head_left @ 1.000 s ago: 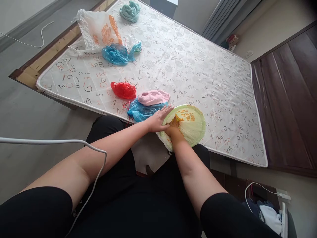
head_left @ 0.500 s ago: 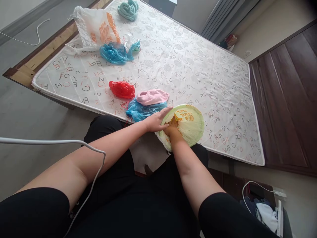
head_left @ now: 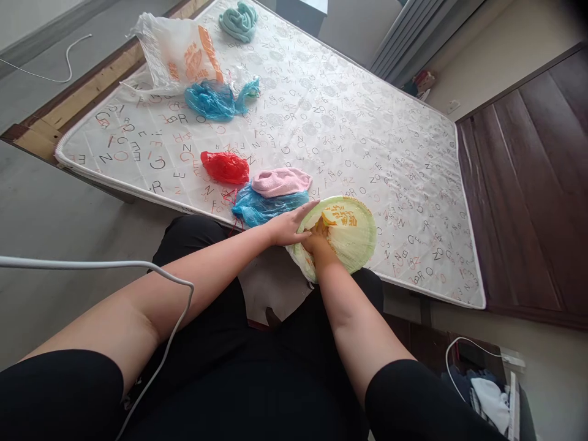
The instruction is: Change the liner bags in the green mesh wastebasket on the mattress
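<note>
A round, pale green disc-like thing, wrapped in thin plastic with orange print, rests at the near edge of the mattress by my knees. My left hand lies against its left side, thumb and fingers stretched apart. My right hand reaches into the plastic, its fingers extended under the film and partly hidden. Something yellow shows at those fingertips; whether it is print or an object I cannot make out. Just left of the disc, a folded pink cloth sits on a blue plastic bag.
On the letter-printed mattress lie a red plastic bag, another blue bag, a white bag with orange print and a teal cloth. A white cable crosses over my left arm.
The view has shifted slightly. My right hand's fingers look a little more spread inside the plastic; my left hand stays at the disc's left side.
</note>
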`<act>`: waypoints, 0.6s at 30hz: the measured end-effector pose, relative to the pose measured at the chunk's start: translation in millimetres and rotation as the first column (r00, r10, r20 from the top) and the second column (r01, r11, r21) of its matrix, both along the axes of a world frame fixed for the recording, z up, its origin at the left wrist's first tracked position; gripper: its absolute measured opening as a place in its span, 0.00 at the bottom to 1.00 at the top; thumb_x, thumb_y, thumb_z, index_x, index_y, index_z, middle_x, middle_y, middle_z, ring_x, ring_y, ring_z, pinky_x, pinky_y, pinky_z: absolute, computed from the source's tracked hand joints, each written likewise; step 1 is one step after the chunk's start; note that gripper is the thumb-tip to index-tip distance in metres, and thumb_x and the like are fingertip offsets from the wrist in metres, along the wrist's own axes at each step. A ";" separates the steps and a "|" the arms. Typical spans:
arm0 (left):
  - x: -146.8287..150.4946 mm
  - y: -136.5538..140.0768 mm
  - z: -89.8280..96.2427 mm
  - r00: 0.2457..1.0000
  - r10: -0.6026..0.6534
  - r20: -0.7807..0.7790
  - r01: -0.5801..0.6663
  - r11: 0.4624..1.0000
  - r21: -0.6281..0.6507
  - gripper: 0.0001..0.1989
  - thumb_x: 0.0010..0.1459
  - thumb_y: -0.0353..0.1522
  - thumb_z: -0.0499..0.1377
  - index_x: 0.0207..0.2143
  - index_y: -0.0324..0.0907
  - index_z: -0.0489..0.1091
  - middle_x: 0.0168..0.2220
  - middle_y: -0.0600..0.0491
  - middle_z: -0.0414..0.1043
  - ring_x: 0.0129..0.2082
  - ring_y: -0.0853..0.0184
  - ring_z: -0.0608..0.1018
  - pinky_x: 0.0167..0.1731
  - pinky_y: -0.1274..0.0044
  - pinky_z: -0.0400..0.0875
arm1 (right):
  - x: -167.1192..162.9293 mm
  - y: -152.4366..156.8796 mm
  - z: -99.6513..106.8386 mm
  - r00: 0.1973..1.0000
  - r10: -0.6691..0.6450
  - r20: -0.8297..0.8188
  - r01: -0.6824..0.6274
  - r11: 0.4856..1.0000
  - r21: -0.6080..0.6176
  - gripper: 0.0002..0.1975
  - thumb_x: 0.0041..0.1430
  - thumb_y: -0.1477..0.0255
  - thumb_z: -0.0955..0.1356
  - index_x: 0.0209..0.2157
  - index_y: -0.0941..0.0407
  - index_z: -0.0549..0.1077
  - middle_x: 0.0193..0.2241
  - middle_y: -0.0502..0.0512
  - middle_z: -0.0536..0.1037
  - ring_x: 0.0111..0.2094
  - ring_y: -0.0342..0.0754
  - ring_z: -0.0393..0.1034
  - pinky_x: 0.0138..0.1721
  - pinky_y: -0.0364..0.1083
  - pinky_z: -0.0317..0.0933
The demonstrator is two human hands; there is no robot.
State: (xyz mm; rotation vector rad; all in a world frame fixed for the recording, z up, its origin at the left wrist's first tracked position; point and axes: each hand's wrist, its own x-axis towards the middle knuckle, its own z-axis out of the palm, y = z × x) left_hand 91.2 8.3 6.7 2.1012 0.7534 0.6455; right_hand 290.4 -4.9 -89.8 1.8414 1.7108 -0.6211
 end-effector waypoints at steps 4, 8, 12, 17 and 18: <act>-0.1 0.3 0.0 1.000 0.006 -0.003 -0.006 1.000 -0.006 0.51 0.61 0.39 0.62 0.78 0.48 0.35 0.76 0.44 0.50 0.71 0.49 0.65 0.69 0.60 0.61 | 1.0 -1.1 -0.4 0.999 0.002 -0.033 -0.001 1.000 0.025 0.36 0.74 0.55 0.55 0.75 0.59 0.49 0.77 0.61 0.25 0.73 0.68 0.05 0.69 0.68 0.11; -0.8 0.0 0.7 1.000 0.006 -0.001 -0.006 1.000 -0.007 0.51 0.61 0.39 0.62 0.78 0.47 0.36 0.75 0.43 0.50 0.71 0.50 0.64 0.69 0.60 0.61 | 2.3 -3.1 1.0 0.999 0.004 -0.046 -0.002 0.999 0.040 0.34 0.75 0.55 0.54 0.75 0.54 0.51 0.77 0.59 0.24 0.73 0.68 0.07 0.70 0.69 0.13; -2.4 -0.6 1.6 1.000 0.008 0.003 -0.008 1.000 -0.009 0.51 0.60 0.39 0.62 0.78 0.48 0.36 0.75 0.44 0.51 0.70 0.50 0.65 0.69 0.60 0.61 | -3.4 -2.2 7.5 0.999 -0.011 -0.035 0.013 0.999 0.046 0.35 0.74 0.54 0.55 0.76 0.52 0.47 0.76 0.56 0.21 0.74 0.67 0.07 0.70 0.70 0.17; -5.8 2.4 2.4 1.000 0.014 -0.013 -0.015 0.999 -0.049 0.52 0.57 0.33 0.60 0.78 0.48 0.35 0.76 0.45 0.47 0.71 0.50 0.63 0.70 0.61 0.59 | -14.8 3.2 31.2 0.992 -0.078 -0.096 0.082 0.996 0.041 0.33 0.73 0.57 0.59 0.74 0.53 0.55 0.77 0.57 0.25 0.74 0.70 0.10 0.70 0.74 0.21; -6.4 3.5 2.7 1.000 0.020 -0.012 -0.020 0.998 -0.061 0.53 0.56 0.32 0.60 0.78 0.47 0.35 0.77 0.45 0.46 0.72 0.51 0.62 0.70 0.61 0.59 | -14.5 3.4 38.9 0.979 -0.117 -0.169 0.129 0.990 0.062 0.33 0.71 0.58 0.61 0.73 0.52 0.56 0.77 0.57 0.29 0.75 0.70 0.14 0.70 0.73 0.24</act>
